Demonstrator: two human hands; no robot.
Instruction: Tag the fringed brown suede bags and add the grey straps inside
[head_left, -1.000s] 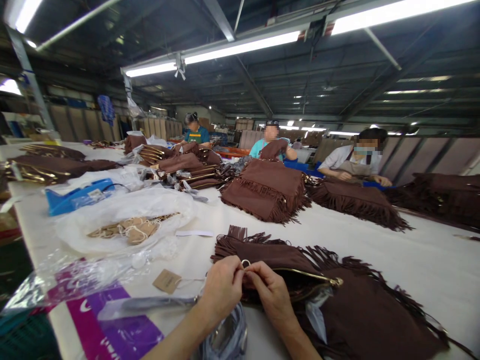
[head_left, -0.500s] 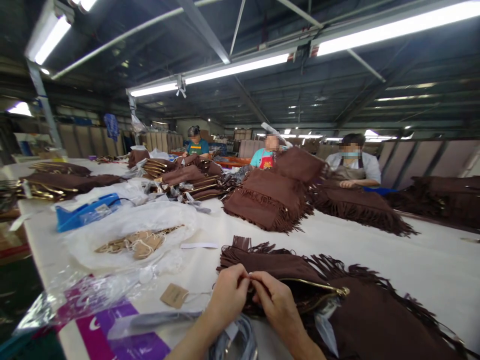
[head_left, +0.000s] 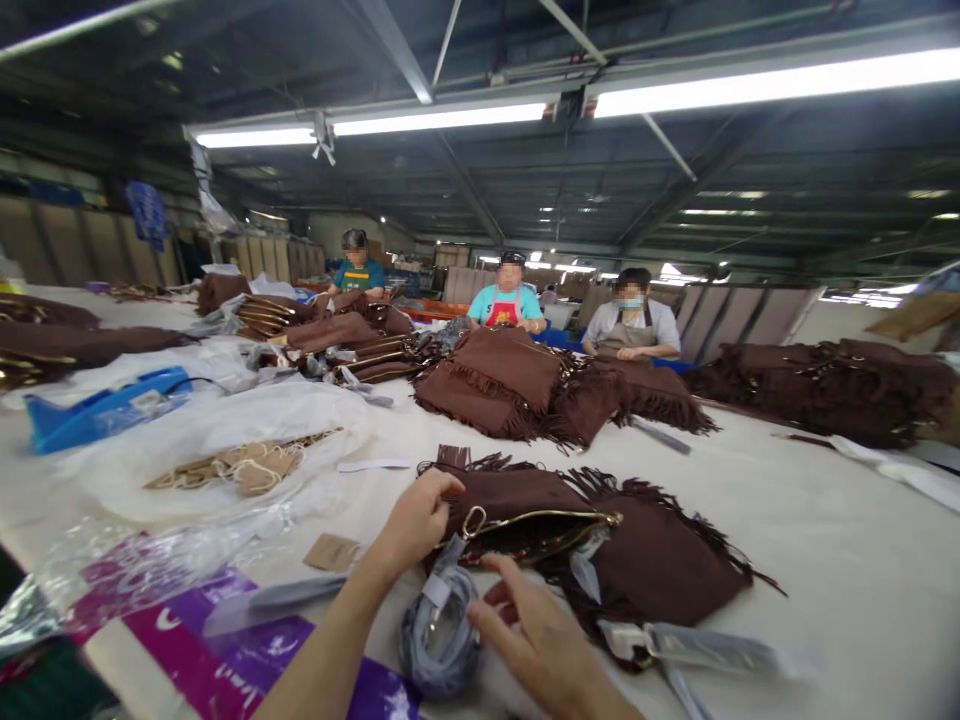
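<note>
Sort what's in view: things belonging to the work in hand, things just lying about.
Likely in use:
open fringed bag, by left hand
grey wrapped coil, by right hand

Apparently lying about:
blue plastic item
white paper strip
purple printed sheet

Left hand (head_left: 418, 515) farther forward, fingers (head_left: 442, 486) bent; right hand (head_left: 534, 632) nearer, fingers parted; bare forearms (head_left: 330, 632) angled inward.

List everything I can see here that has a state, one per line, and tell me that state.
Front bag, lying down, mouth gaping
Gold zipper, open
Grey-wrapped strap, coiled
Left hand, loosely curled by the bag's left end; grip unclear
Right hand, open beside the coil; contact unclear
Loose tag, lying apart from both hands
Tube lights, lit
</note>
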